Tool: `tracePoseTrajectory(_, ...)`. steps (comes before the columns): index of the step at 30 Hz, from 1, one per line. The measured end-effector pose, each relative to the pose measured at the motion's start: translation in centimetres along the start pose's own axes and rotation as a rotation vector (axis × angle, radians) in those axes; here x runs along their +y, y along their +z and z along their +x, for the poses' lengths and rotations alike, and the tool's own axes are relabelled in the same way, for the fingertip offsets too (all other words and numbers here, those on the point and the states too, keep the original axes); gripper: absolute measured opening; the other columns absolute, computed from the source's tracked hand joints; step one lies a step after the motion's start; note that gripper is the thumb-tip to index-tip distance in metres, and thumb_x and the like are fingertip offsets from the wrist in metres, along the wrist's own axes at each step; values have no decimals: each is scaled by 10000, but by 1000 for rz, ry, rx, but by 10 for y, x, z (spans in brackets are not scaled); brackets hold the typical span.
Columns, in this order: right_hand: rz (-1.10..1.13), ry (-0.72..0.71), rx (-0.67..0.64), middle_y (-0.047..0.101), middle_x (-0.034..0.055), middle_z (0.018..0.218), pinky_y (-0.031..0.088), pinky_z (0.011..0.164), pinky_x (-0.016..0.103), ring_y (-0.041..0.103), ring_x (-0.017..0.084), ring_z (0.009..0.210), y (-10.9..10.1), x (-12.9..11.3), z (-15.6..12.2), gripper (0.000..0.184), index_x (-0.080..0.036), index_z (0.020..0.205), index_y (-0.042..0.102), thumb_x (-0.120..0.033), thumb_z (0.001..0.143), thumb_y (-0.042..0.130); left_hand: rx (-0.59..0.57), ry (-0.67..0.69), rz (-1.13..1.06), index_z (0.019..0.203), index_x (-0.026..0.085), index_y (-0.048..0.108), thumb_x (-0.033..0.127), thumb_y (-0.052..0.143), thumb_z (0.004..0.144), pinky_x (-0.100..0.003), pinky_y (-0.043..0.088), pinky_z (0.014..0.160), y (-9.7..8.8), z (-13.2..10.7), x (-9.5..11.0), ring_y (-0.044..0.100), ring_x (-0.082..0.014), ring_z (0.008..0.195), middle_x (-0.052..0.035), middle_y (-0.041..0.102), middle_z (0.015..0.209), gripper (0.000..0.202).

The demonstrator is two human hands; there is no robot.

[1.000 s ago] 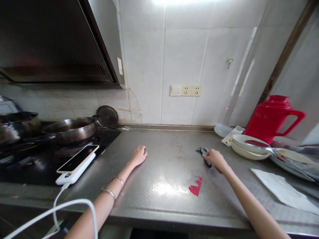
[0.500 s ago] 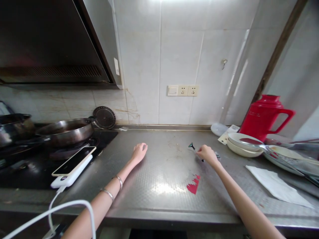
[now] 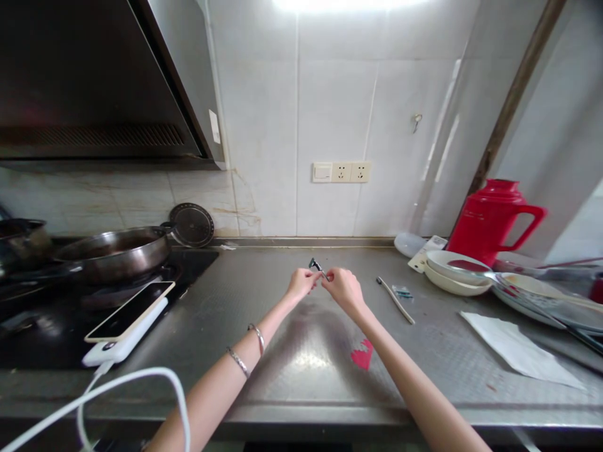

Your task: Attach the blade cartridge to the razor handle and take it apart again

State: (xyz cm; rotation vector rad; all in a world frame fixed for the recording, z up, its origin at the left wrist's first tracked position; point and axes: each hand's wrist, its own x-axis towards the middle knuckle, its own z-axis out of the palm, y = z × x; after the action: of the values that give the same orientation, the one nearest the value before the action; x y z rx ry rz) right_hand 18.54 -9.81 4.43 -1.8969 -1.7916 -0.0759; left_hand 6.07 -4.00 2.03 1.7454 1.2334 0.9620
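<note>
A white band of light point(image 3: 351, 5) burns out at the top edge, and the pale tiled wall point(image 3: 264, 113) below it is bright and cool in tone. Glare whitens a patch of the steel counter point(image 3: 257, 270) toward its near edge, with soft-edged shadows beneath the left hand point(image 3: 301, 284) and right hand point(image 3: 346, 289). The range hood point(image 3: 85, 75) and cooktop point(image 3: 38, 342) sink close to black. Wide-angle distortion stretches the sides and makes the red thermos point(image 3: 490, 220) lean. Fine detail looks smeared, and the small razor point(image 3: 316, 266) is hard to make out.
</note>
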Motion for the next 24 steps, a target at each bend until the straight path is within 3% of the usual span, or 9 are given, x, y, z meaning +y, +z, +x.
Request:
tracePoseTrajectory(4, -26, -35, -16, 666, 86, 859, 379, 598, 226, 610, 185, 755, 0, -10, -7, 218, -199, 849, 678, -317, 796, 503, 1, -3, 12, 501, 142, 529, 556, 510, 722, -204, 286, 389, 2, -2, 1, 390, -72, 365, 31, 441, 405, 470)
tracePoseTrajectory(12, -25, -39, -10, 652, 86, 890, 379, 586, 225, 604, 180, 757, 6, -13, -14, 258, -201, 873, 670, -375, 821, 486, 12, 18, 17, 469, 155, 491, 531, 497, 727, -215, 254, 412, 6, 0, -10, 357, -73, 352, 51, 378, 366, 456)
tracePoseTrajectory(19, 43, -33, -104, 686, 81, 737, 324, 535, 212, 619, 178, 711, 9, -4, -13, 378, -199, 732, 701, -481, 821, 464, -108, -47, 409, 563, 128, 589, 394, 431, 808, -206, 298, 424, -11, 8, -23, 387, -76, 369, 48, 385, 383, 395)
tracePoseTrajectory(24, 11, 30, -152, 689, 105, 726, 295, 513, 217, 634, 175, 709, 7, 0, -13, 375, -177, 698, 694, -408, 838, 433, -205, -92, 593, 554, 115, 611, 258, 503, 749, -207, 334, 432, -30, 16, -29, 438, -97, 373, 38, 386, 349, 265)
